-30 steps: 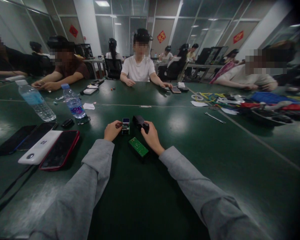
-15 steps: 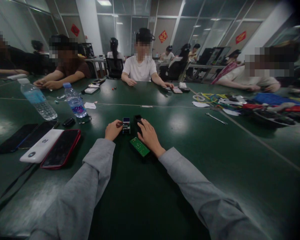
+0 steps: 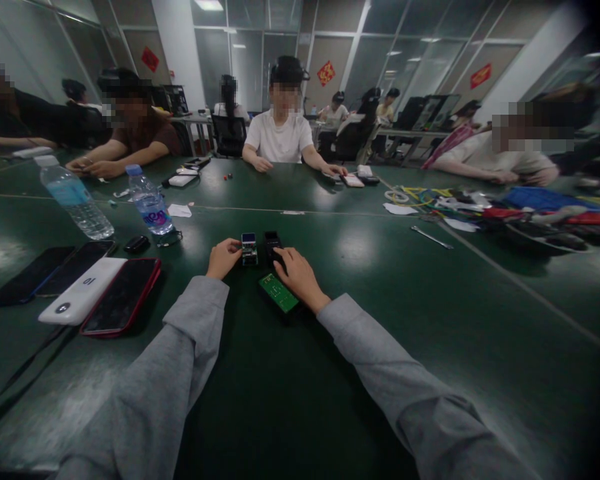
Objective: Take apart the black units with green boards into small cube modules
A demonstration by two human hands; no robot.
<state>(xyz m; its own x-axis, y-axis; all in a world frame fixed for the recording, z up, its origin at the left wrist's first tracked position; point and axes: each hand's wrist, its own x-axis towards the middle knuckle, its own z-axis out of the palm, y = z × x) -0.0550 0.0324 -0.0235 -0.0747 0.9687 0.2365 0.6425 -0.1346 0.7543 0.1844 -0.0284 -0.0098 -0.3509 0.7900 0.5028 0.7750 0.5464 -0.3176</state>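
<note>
My left hand [image 3: 223, 259] has its fingertips curled against the left edge of a small electronic module with a screen [image 3: 249, 249], which rests on the green table. To its right lies a narrow black case [image 3: 272, 244], its details too dark to make out. The fingers of my right hand [image 3: 300, 275] are stretched out, the tips touching the near end of that case. Just below them a green circuit board [image 3: 279, 293] lies at a slant, with a dark body under it and its right side close under my right hand.
On the left lie several phones, including a white one [image 3: 83, 291] and one in a red case [image 3: 121, 297], with two water bottles [image 3: 150, 200] behind. A wrench [image 3: 431, 237] and a heap of cables [image 3: 540, 213] are at the right. Other people sit around the table.
My right fingertips have slid down toward the near end of the black case, uncovering more of it. The module and the case have shifted slightly left.
</note>
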